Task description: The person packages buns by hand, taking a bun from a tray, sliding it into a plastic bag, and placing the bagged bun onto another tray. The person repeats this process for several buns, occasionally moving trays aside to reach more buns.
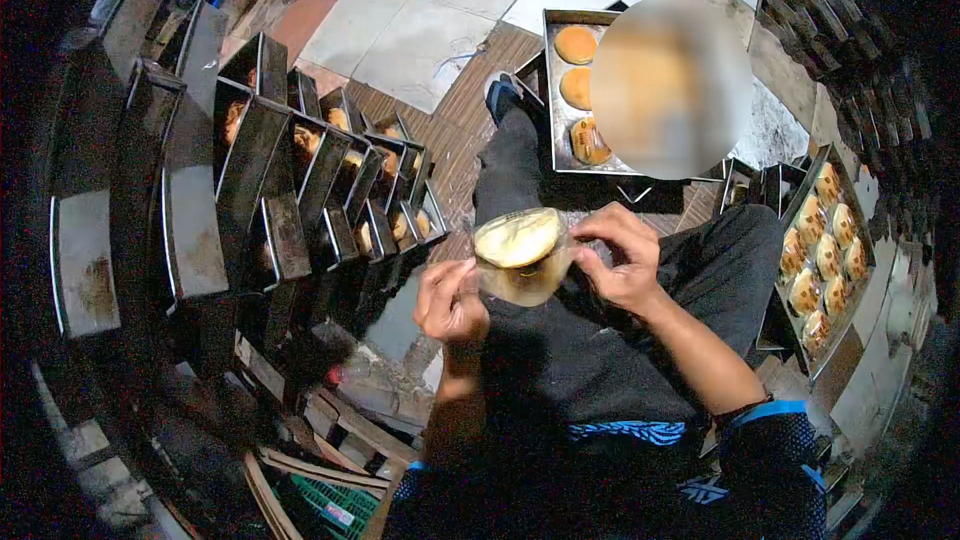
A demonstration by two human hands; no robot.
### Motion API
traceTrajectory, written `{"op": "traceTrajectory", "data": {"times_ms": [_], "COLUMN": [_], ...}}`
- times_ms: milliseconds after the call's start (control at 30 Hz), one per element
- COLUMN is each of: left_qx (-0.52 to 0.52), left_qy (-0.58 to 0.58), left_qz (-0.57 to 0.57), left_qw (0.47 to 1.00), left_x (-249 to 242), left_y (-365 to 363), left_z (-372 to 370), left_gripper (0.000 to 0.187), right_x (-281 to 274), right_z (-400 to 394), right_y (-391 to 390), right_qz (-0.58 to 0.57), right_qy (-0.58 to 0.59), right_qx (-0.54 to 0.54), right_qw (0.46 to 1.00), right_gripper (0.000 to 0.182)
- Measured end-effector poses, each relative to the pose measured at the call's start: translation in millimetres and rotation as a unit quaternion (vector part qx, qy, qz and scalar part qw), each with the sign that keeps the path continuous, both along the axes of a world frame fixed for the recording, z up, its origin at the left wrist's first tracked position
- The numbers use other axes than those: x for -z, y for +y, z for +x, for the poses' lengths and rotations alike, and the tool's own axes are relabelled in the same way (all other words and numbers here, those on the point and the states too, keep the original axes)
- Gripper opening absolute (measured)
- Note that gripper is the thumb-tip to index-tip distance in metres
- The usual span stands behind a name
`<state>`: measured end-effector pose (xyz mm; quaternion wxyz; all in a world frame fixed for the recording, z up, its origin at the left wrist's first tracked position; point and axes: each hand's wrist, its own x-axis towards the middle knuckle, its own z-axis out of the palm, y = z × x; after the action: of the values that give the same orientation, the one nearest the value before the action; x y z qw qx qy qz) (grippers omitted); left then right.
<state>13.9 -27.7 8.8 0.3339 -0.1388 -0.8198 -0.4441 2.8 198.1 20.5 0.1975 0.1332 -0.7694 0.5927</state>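
A pale, round bun (515,235) is in front of me, above my lap, partly inside a clear plastic bag (527,285). My left hand (450,302) pinches the bag's left edge between thumb and fingers. On the other side, my right hand (622,258) pinches the bag's right edge near the bun. The bag hangs spread between both hands. Beyond them, a metal tray (549,100) holds several round golden buns (576,88) and a packed bun with print on it (590,140). A blurred patch hides the tray's right part.
Stacked metal trays (190,225) rise on the left, several with buns inside. To the right, a tilted tray (868,270) holds several wrapped buns (828,258). A green crate (335,510) stands at lower left. Tiles (400,50) cover the floor ahead.
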Motion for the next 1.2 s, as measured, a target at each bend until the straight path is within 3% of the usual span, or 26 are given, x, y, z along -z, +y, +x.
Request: {"op": "traceTrajectory", "data": {"times_ms": [67,133,167,233,267,300,367,433,500,533,600,633,700,733,767,800,833,900,933,1000,1033,1067,1133,1167,1200], "left_qx": [0.012,0.033,0.009,-0.053,-0.054,-0.053,-0.015,-0.069,-0.059,-0.051,0.057,0.061,-0.086,-0.12,-0.096,-0.069,-0.037,-0.013,0.001,0.007,0.014,0.016,0.05,0.076,0.123], "left_qy": [0.0,0.061,0.032,0.003,-0.102,-0.202,-0.329,-0.433,-0.29,-0.296,-0.116,-0.117,-0.28,-0.364,-0.358,-0.378,-0.4,-0.435,-0.321,-0.33,-0.35,-0.346,-0.402,-0.431,-0.447], "left_qz": [0.022,0.057,0.014,-0.005,0.146,0.293,0.311,0.251,0.145,0.142,-0.134,-0.135,0.05,0.155,0.184,0.178,0.173,0.175,0.174,0.224,0.25,0.238,0.19,0.179,0.14], "left_qw": [1.0,0.996,0.999,0.999,0.983,0.933,0.891,0.863,0.944,0.943,0.983,0.982,0.955,0.911,0.91,0.906,0.899,0.883,0.931,0.917,0.903,0.907,0.894,0.881,0.875], "left_x": [2.3,9.5,5.5,-4.6,1.2,6.8,-17.9,-18.7,-12.2,-9.2,-3.8,-8.0,-33.0,-56.5,-63.9,-60.6,-54.4,-45.4,-34.6,-36.0,-35.0,-29.6,-14.7,-14.5,-10.4], "left_y": [6.3,22.6,31.2,39.0,28.4,18.0,9.5,-3.6,6.9,-0.5,-17.2,-16.0,-9.9,1.7,5.4,4.0,3.1,7.4,15.7,21.7,23.7,30.1,45.8,64.5,80.0], "left_z": [-10.6,-25.7,-32.1,-54.8,-54.8,-54.4,-22.3,18.8,55.9,65.8,72.5,74.6,76.0,59.9,40.6,23.0,5.9,-25.8,-40.4,-42.3,-41.6,-40.7,-36.3,-33.3,-28.1], "left_gripper": [0.015,0.011,0.011,0.007,0.007,0.011,0.018,0.016,0.01,0.01,0.006,0.006,0.005,0.01,0.015,0.015,0.015,0.018,0.017,0.019,0.02,0.021,0.019,0.02,0.022], "right_x": [-2.9,0.3,2.2,3.9,9.0,7.4,13.3,29.7,52.4,53.4,50.4,39.0,2.1,-6.6,-15.9,-29.1,-30.6,-0.4,8.6,42.8,53.3,64.5,110.5,138.3,165.8], "right_z": [-9.0,-33.6,-46.6,-72.1,-80.1,-82.1,-40.9,11.0,60.9,69.4,78.7,70.5,46.7,34.6,22.4,9.1,1.9,-11.4,-17.3,-29.9,-35.1,-41.3,-56.7,-64.0,-69.7], "right_y": [-1.8,-16.6,-24.6,-33.4,-35.6,-22.5,-28.0,-29.2,-31.5,-23.3,-5.4,5.7,21.8,21.3,15.9,3.8,-7.1,-15.5,-7.5,14.7,30.6,49.4,92.1,132.0,162.6], "right_qz": [0.082,0.088,0.091,0.093,0.012,0.014,0.036,0.014,0.0,-0.002,0.057,0.134,0.149,0.113,0.076,0.099,0.135,0.134,0.099,-0.011,-0.069,-0.15,-0.232,-0.266,-0.279], "right_qy": [0.051,0.086,0.122,0.057,0.006,-0.047,-0.073,-0.179,-0.308,-0.313,-0.399,-0.295,-0.299,-0.226,-0.15,-0.063,-0.08,-0.16,-0.192,-0.233,-0.319,-0.424,-0.494,-0.473,-0.461], "right_qx": [0.026,0.004,-0.015,0.032,0.175,0.179,0.215,0.179,0.155,0.162,0.007,0.064,0.129,0.044,-0.039,-0.091,-0.139,-0.176,-0.161,-0.101,-0.006,0.077,0.27,0.199,0.26], "right_qw": [0.995,0.992,0.988,0.994,0.985,0.983,0.973,0.967,0.939,0.936,0.915,0.944,0.934,0.967,0.985,0.989,0.978,0.962,0.963,0.967,0.945,0.89,0.793,0.816,0.801], "right_gripper": [0.009,0.008,0.006,0.007,0.014,0.022,0.028,0.029,0.029,0.029,0.028,0.022,0.017,0.015,0.018,0.035,0.055,0.065,0.066,0.065,0.063,0.062,0.054,0.051,0.047]}}
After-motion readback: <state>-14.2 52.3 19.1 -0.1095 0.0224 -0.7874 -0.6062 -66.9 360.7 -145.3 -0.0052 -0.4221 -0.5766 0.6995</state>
